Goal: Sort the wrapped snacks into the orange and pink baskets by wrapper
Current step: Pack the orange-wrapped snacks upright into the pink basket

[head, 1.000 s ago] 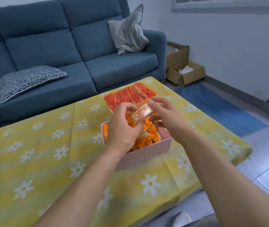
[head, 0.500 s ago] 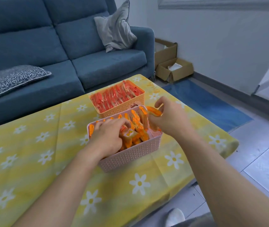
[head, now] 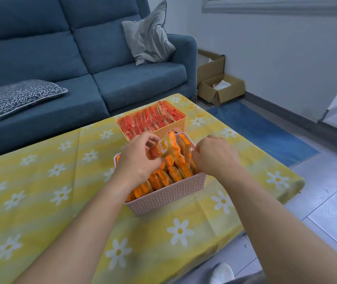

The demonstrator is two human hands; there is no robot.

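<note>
Noted left hand (head: 136, 160) over the near-left part of the pink basket (head: 169, 194), thumb and curled fingers gripping one orange-wrapped snack (head: 160, 149). Held tilted, printed face up, just above the packed snacks (head: 171, 173) standing on edge in rows inside that basket.

Noted right hand (head: 214, 156) at the right side of the same basket, fingers curled down among the packed snacks. Cannot tell whether gripping one or only touching: fingertips hidden behind the back of the hand.

Found orange basket (head: 172, 128) close behind the pink one, filled with red-wrapped snacks (head: 147, 120); contact between the two baskets not resolvable. Both set on a tabletop (head: 61, 191) under a yellow daisy-print cloth.

Hidden or unclear:
- Print on the held wrapper too small to read, apart from a yellow emblem.
- Left wall of pink basket mostly covered by left hand and forearm.
- Lower layers in both baskets out of sight.
- Blue sofa (head: 81, 58) cut off at top and left; patterned cushion (head: 16, 97) cut off at left.
- White shoe (head: 221, 272) partly cut off at bottom edge.
</note>
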